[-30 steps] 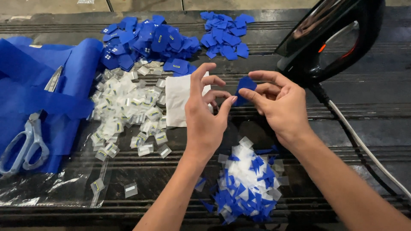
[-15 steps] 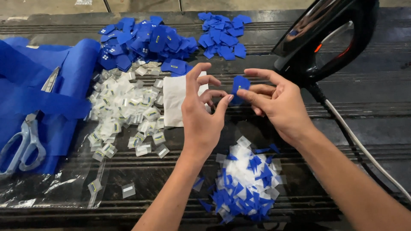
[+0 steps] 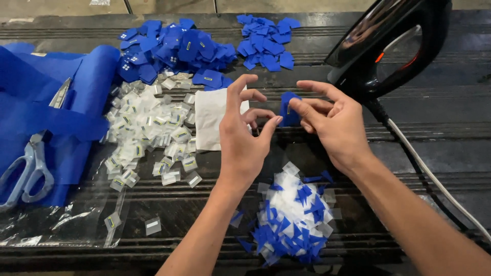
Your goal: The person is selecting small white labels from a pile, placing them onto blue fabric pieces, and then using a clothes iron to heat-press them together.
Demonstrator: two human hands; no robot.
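My right hand point(image 3: 335, 125) pinches a small blue fabric patch point(image 3: 287, 113) between thumb and fingers, held above the dark table point(image 3: 440, 128). My left hand point(image 3: 244, 138) hovers just left of the patch with its fingers spread and curled, its fingertips close to the patch but holding nothing. Behind the left hand lies a white paper sheet point(image 3: 209, 120). Below both hands sits a heap of blue and white offcuts point(image 3: 294, 217).
A black iron point(image 3: 388, 46) stands at the upper right, its white cord point(image 3: 434, 179) running down the right side. Two piles of blue patches point(image 3: 174, 51) point(image 3: 267, 43) lie at the back. Small clear packets point(image 3: 148, 135) spread left of centre. Blue cloth point(image 3: 56, 117) and scissors point(image 3: 30, 158) lie at left.
My left hand has let go of the patch and opened its fingers; the right hand keeps the patch and has shifted slightly.
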